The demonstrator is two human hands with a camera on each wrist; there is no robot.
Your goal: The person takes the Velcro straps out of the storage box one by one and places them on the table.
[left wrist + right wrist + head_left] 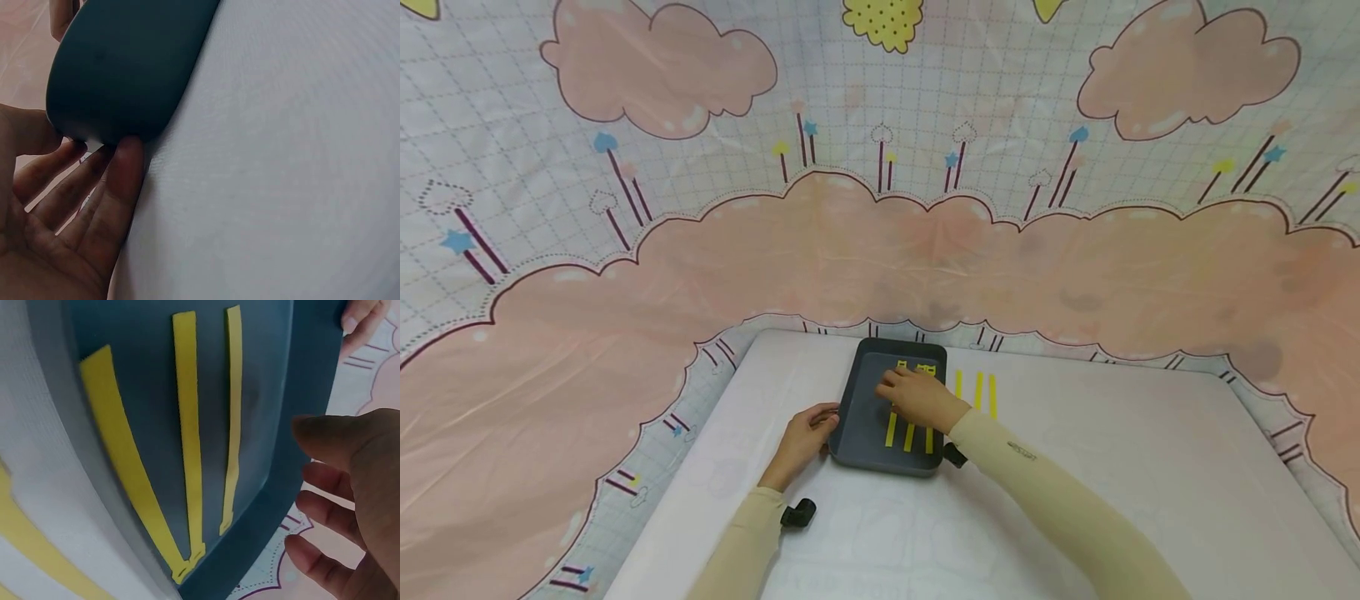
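A dark grey rectangular tray [865,433] lies on the white table. My left hand [797,446] grips its left edge; in the left wrist view the thumb and fingertips [128,165] come together at the tray's side. Three flat yellow strips [189,425] lie lengthwise in the tray, with small slotted tabs at one end; two of the tabbed ends touch. Over the tray's middle is my right hand [921,398], hiding part of the strips in the head view. Nothing shows between its relaxed, spread fingers in the right wrist view.
Three more yellow strips [979,392] lie side by side on the white table [1075,433], just right of the tray. Behind the table hangs a patterned cloth [850,250] with pink clouds. A small black device [797,513] sits at the left wrist.
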